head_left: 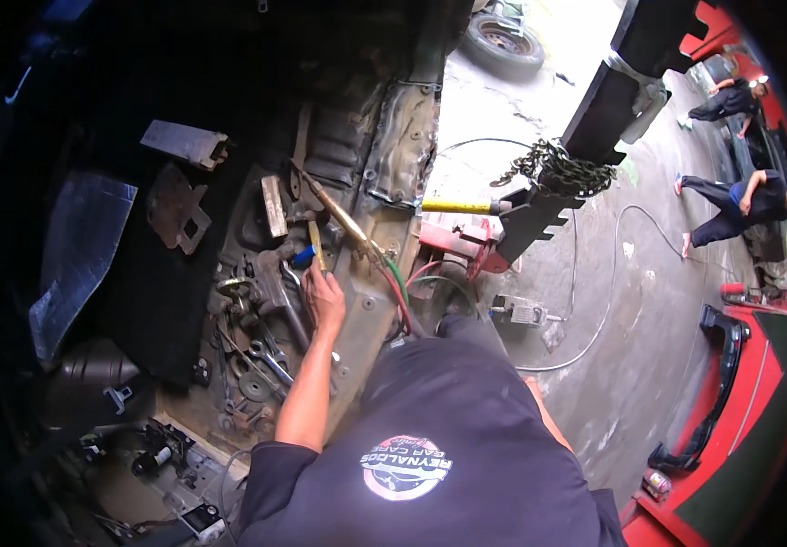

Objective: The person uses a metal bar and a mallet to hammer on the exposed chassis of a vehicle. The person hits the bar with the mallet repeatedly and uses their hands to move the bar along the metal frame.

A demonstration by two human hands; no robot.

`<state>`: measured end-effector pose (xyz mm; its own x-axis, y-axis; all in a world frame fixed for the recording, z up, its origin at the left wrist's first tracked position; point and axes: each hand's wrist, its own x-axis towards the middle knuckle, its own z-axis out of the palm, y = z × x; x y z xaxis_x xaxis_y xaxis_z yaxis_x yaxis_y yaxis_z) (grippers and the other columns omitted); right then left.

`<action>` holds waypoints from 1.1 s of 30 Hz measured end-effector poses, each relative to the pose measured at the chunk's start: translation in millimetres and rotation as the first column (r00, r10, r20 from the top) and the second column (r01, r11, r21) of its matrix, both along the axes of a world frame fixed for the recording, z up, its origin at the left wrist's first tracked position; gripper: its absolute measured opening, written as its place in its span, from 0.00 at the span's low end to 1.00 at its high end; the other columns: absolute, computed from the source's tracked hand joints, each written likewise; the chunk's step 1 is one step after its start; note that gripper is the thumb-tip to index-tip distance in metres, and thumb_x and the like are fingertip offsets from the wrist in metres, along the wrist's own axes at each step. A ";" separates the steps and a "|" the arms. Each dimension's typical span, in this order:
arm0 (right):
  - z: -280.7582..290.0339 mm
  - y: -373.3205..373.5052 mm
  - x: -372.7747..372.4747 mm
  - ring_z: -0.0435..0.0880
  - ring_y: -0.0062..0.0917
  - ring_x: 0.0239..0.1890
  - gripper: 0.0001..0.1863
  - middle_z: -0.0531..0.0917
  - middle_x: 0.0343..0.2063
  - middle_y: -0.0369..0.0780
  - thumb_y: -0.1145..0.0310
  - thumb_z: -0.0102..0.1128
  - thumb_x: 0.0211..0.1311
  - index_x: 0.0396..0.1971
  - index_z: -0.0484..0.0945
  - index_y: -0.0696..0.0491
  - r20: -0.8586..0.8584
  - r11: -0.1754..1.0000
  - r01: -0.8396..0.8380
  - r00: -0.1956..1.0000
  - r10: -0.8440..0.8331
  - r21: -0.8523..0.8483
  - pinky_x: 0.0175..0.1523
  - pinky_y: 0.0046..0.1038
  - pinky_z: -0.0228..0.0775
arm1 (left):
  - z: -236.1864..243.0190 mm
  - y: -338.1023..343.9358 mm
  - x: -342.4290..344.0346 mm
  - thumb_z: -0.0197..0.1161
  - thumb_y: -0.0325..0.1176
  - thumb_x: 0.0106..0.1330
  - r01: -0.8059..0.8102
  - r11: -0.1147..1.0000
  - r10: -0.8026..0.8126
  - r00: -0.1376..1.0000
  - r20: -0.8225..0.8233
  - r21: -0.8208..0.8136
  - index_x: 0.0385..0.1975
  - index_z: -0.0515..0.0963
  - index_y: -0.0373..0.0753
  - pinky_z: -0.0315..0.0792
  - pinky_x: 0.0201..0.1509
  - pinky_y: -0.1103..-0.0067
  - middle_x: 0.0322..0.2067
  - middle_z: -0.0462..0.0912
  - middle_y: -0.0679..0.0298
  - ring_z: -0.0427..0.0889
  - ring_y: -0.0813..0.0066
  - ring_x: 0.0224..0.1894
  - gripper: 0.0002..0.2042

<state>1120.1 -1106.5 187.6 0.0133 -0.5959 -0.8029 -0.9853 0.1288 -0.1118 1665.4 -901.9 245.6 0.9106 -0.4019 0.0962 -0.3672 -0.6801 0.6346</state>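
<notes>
Far on the left lies a flat grey sheet (79,246) on dark carpet. Above it and a bit to the right sits a grey metal bar (184,141), and below that a rusty metal bracket (177,211). Low down on the left is a mess of small car parts and wires (161,460).

Next comes the bare, rusty car floor (357,301). A pile of wrenches (261,351) lies on it, close to the person's arm. A small wooden block (273,206) rests higher up on the floor.

The left hand (323,299) reaches out over the car floor. Its fingers are closed around a thin yellow tool (317,246), which points up and away from the hand. A small blue thing (303,255) sits just beside that tool. A long brass torch (343,219) lies slanted on the floor, just to the right of the yellow tool. Red and green hoses (400,287) run down from the end of the torch, past the hand.

The right hand cannot be seen.

Further right, outside the car, a yellow handle (457,208) sticks out near a red jack (452,244). A heavy chain (557,169) hangs over a black beam. A tyre (503,38) lies on the ground at the top. Far right, two people (740,205) bend beside a red car (762,383).
</notes>
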 end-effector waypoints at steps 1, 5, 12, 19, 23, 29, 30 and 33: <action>-4.7 -0.1 0.1 0.80 0.52 0.59 0.21 0.83 0.51 0.56 0.55 0.52 0.66 0.48 0.84 0.54 0.032 0.998 -0.047 0.998 0.048 -0.035 0.57 0.47 0.71 | -0.7 0.9 -0.4 0.55 0.29 0.71 0.005 1.000 -0.005 1.000 0.002 -0.001 0.64 0.67 0.30 0.64 0.67 0.59 0.55 0.77 0.43 0.71 0.45 0.61 0.23; -35.2 -3.4 -8.0 0.80 0.52 0.59 0.20 0.83 0.51 0.56 0.56 0.52 0.66 0.46 0.84 0.54 0.063 0.998 -0.003 0.998 0.007 -0.069 0.57 0.46 0.71 | -7.0 0.6 0.2 0.55 0.29 0.71 -0.006 1.000 0.006 1.000 0.003 0.010 0.65 0.67 0.30 0.64 0.67 0.59 0.55 0.77 0.43 0.71 0.45 0.62 0.23; -40.4 3.7 -6.2 0.80 0.53 0.58 0.19 0.83 0.49 0.57 0.57 0.51 0.66 0.44 0.82 0.55 0.146 0.990 0.138 0.980 -0.134 -0.015 0.56 0.47 0.70 | -7.7 3.0 1.8 0.54 0.29 0.72 0.005 1.000 -0.005 1.000 0.019 0.001 0.65 0.66 0.31 0.64 0.66 0.57 0.56 0.76 0.41 0.72 0.42 0.61 0.23; -28.2 6.8 -3.4 0.81 0.51 0.59 0.20 0.84 0.50 0.57 0.55 0.51 0.66 0.44 0.83 0.55 0.130 0.991 0.127 0.984 -0.120 -0.049 0.55 0.46 0.71 | -0.7 2.2 0.0 0.54 0.28 0.71 -0.007 1.000 0.007 0.999 -0.033 0.013 0.65 0.66 0.31 0.63 0.68 0.57 0.57 0.75 0.41 0.71 0.42 0.62 0.23; -2.9 5.1 16.6 0.83 0.48 0.56 0.21 0.85 0.48 0.56 0.55 0.55 0.64 0.44 0.83 0.57 0.070 0.968 0.252 0.965 -0.252 0.008 0.53 0.45 0.72 | -4.2 3.3 0.5 0.57 0.26 0.70 0.003 1.000 -0.003 0.999 0.047 -0.005 0.64 0.67 0.31 0.65 0.64 0.57 0.52 0.77 0.42 0.72 0.43 0.60 0.23; 15.9 7.9 17.1 0.84 0.51 0.53 0.21 0.85 0.43 0.57 0.55 0.63 0.60 0.44 0.85 0.56 0.082 0.994 -0.061 0.994 0.069 -0.095 0.51 0.45 0.74 | -0.5 2.1 -0.1 0.57 0.26 0.70 0.011 1.000 -0.010 0.999 0.048 -0.017 0.64 0.67 0.30 0.65 0.64 0.57 0.53 0.76 0.41 0.72 0.42 0.59 0.22; 17.9 7.2 16.2 0.84 0.51 0.53 0.21 0.85 0.43 0.57 0.55 0.63 0.60 0.44 0.85 0.56 0.074 0.994 -0.065 0.995 0.072 -0.092 0.51 0.45 0.74 | 0.3 1.7 -0.1 0.57 0.26 0.70 0.018 1.000 -0.017 0.999 0.044 -0.010 0.64 0.67 0.29 0.65 0.65 0.56 0.53 0.76 0.41 0.71 0.42 0.59 0.23; 29.0 5.2 26.5 0.83 0.52 0.54 0.20 0.85 0.44 0.57 0.55 0.62 0.60 0.44 0.85 0.55 0.038 0.986 -0.151 0.987 0.154 -0.073 0.52 0.45 0.74 | 0.9 2.8 0.3 0.57 0.26 0.70 0.010 1.000 -0.009 0.999 0.037 -0.015 0.64 0.67 0.29 0.65 0.65 0.57 0.53 0.76 0.40 0.71 0.42 0.59 0.23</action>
